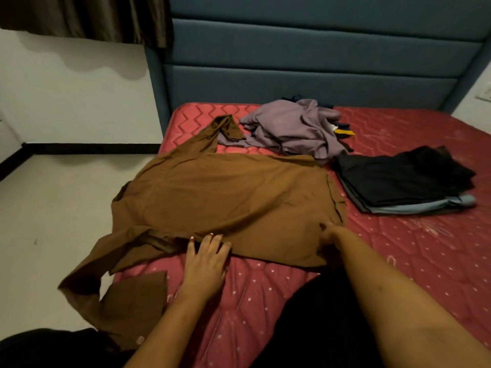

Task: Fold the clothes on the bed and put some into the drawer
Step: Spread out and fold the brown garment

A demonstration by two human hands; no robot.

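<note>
Folding about midway: one stack done, one shirt being worked, a heap left, no drawer in view.
On the bed (pixel 398 248) the brown shirt (pixel 225 197) lies spread at the near edge, one sleeve hanging off. The purple heap (pixel 292 128) behind it is unfolded, and the dark folded stack (pixel 403 181) sits right of it. The left hand (pixel 207 258) is flat on the hem. The right hand (pixel 334 233) is at the shirt corner, fingers hidden, grip can't tell.

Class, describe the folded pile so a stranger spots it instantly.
Start at the red mattress below the blue headboard. On its right side, beside the spread brown shirt, lies the folded pile. Unlike the crumpled lilac heap behind, it is neat, flat, mostly black.
</note>
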